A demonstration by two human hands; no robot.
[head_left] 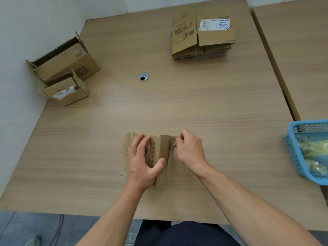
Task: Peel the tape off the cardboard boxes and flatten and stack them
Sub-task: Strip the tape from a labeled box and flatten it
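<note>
left hand (143, 157) fingers flat, we pinned box (164, 150) | right hand (190, 150) fingers pinched tape (174, 143) | flattened stack (202, 36) done | two upright boxes (65, 66) still to do

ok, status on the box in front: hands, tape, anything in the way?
Left hand presses the box down. Right hand pinches tape at its right edge. Nothing in the way; blue basket sits well right.

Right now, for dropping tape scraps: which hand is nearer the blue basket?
Right. The right hand pinches the box edge, left of the blue basket; the left hand presses the box farther left.
</note>
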